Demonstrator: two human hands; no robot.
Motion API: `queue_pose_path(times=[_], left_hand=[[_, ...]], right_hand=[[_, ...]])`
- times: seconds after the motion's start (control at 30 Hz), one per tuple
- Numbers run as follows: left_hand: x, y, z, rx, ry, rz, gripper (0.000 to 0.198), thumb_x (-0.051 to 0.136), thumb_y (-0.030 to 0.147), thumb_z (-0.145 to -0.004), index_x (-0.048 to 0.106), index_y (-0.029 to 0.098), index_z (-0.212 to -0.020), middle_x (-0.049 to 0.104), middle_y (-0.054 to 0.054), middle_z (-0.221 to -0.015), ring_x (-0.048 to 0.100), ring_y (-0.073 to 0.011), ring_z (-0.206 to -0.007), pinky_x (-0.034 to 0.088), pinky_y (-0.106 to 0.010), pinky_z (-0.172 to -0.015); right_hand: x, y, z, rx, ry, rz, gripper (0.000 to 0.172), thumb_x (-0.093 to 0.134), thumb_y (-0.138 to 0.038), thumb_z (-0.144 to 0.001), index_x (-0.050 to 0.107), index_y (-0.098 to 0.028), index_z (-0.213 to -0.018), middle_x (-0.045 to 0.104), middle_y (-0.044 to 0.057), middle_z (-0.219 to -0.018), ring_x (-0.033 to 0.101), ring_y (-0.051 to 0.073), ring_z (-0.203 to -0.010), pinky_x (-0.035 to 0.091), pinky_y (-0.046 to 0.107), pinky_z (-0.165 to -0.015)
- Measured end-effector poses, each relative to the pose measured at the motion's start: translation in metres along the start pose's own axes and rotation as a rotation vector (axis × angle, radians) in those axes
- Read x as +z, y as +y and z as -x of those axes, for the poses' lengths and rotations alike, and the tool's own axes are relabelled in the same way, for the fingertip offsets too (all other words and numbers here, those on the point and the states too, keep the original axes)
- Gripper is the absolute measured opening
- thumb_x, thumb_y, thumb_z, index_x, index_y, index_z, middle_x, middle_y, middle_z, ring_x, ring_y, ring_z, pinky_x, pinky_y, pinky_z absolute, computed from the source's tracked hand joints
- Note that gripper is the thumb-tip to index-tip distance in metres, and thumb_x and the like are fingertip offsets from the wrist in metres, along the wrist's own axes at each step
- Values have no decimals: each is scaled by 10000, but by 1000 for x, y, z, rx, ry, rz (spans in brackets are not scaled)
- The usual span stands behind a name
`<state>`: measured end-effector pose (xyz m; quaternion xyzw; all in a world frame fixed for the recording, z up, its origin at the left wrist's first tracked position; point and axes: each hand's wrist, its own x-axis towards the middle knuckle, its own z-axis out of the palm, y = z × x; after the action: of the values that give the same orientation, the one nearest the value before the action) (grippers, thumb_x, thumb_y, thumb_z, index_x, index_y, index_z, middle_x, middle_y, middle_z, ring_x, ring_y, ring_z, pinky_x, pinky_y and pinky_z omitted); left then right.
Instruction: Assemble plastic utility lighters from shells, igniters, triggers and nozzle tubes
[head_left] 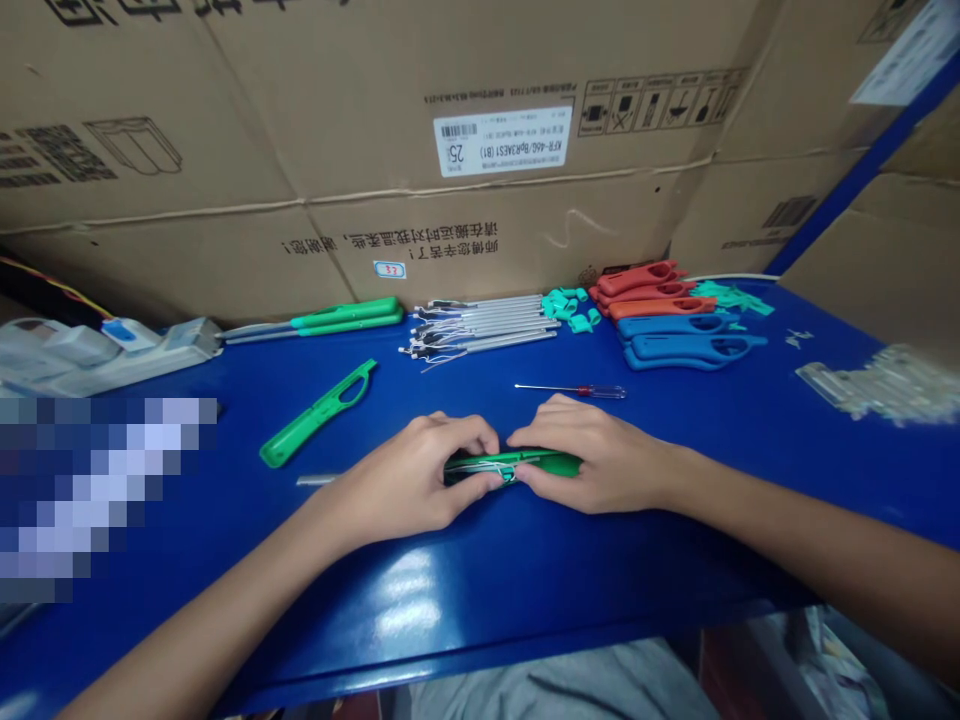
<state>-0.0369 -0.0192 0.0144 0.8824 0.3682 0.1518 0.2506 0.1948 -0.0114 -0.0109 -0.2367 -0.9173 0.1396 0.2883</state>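
Between my two hands is a green plastic lighter handle half (559, 462), its hollow side showing thin white wires and a small teal part. My left hand (427, 470) is closed round its left end, where a metal tube (315, 480) sticks out beyond the hand. My right hand (581, 455) grips the right end, thumb and fingers pressed at the teal piece. Left of my hands lies a loose green handle half (319, 412) with a loop opening. Just beyond my right hand rests a screwdriver (574, 390) with a clear red and purple handle.
Along the back lie assembled green lighters (349, 315), metal tubes with wires (487, 325), small teal parts (574, 308), red-orange handles (645, 290) and blue handles (690, 345). Clear plastic pieces (877, 385) are at right. A power strip (150, 350) sits left; a cardboard wall (360, 120) stands behind.
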Motion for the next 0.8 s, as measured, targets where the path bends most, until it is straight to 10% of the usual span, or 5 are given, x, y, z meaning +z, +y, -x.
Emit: queue_pose_path(times=[0.8], left_hand=[[6, 3, -1, 53, 24, -68, 97, 582, 272, -924, 607, 219, -1001, 701, 23, -907, 630, -168, -817, 444, -287, -722]], right_hand=[[6, -6, -5, 154, -30, -171, 180, 531, -177, -948, 653, -145, -820, 692, 15, -784, 579, 128, -724, 386, 293, -784]])
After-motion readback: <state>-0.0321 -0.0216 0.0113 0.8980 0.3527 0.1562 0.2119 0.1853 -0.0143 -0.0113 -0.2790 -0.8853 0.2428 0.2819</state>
